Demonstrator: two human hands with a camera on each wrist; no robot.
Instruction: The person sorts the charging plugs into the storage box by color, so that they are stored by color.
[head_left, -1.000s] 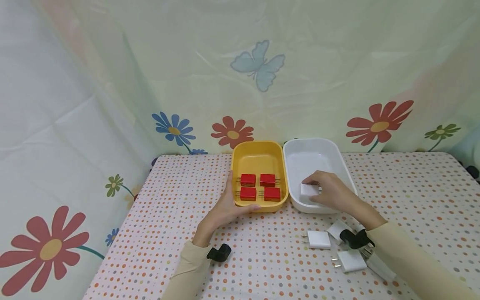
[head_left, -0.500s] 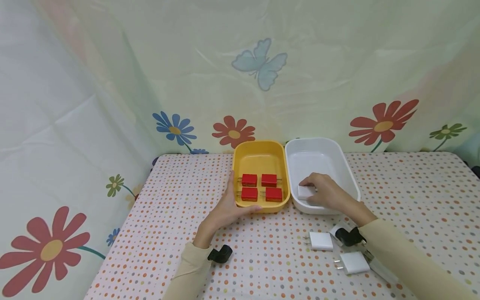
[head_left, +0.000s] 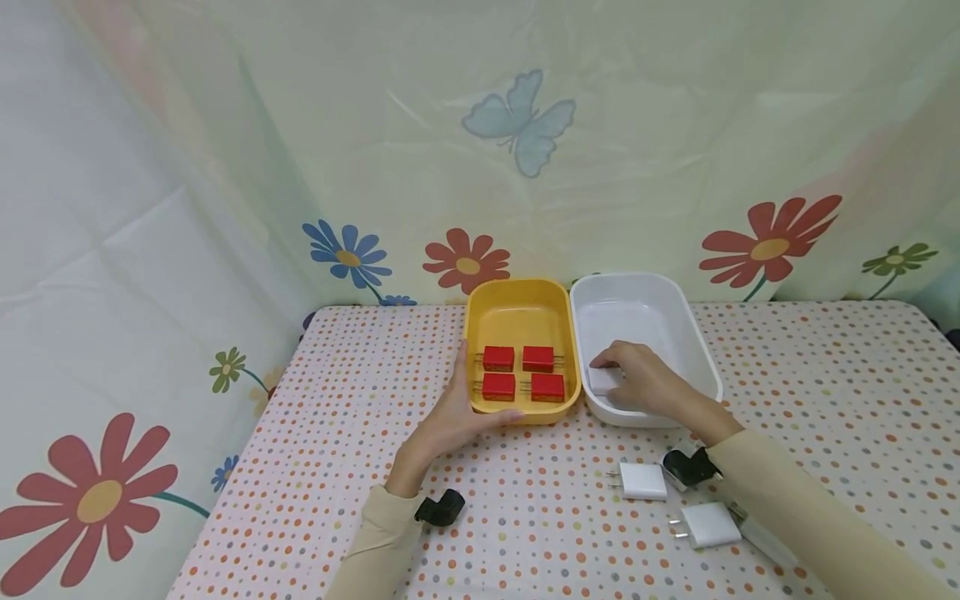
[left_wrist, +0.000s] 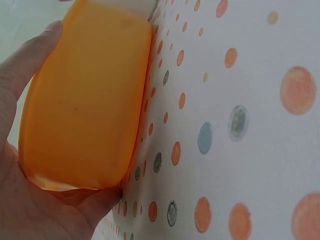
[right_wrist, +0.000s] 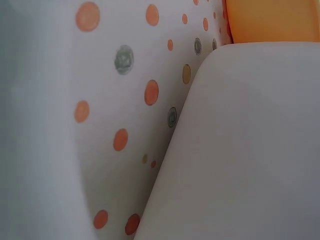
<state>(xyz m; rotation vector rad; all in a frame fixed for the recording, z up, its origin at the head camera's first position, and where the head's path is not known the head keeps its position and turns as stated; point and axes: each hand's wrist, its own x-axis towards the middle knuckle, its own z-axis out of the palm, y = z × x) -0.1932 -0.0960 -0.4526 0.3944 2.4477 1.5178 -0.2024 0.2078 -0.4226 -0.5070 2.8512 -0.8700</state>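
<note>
My left hand (head_left: 447, 418) holds the near left corner of a yellow tray (head_left: 519, 321), thumb along its front and fingers up its left side. In the left wrist view the hand wraps that tray's outer wall (left_wrist: 85, 95). Several red plug chargers (head_left: 498, 359) lie in two rows inside, prongs pointing sideways. My right hand (head_left: 651, 383) reaches into the white tray (head_left: 633, 317) beside it and pinches a white plug charger (head_left: 602, 381) at the near left corner, partly hidden by the fingers. Only the tray's white outer wall (right_wrist: 245, 135) fills the right wrist view, hand and charger hidden.
On the dotted tablecloth (head_left: 540, 508), in front of the white tray, lie more white plug chargers, one (head_left: 642, 481) by the black wrist camera (head_left: 688, 468) and another (head_left: 710, 525) nearer me. The right sleeve (head_left: 795, 500) covers part of this group. A flowered curtain (head_left: 375, 150) hangs behind.
My right hand has moved slightly left with the white charger, bringing it toward the white tray's left wall. My left hand stays on the yellow tray.
</note>
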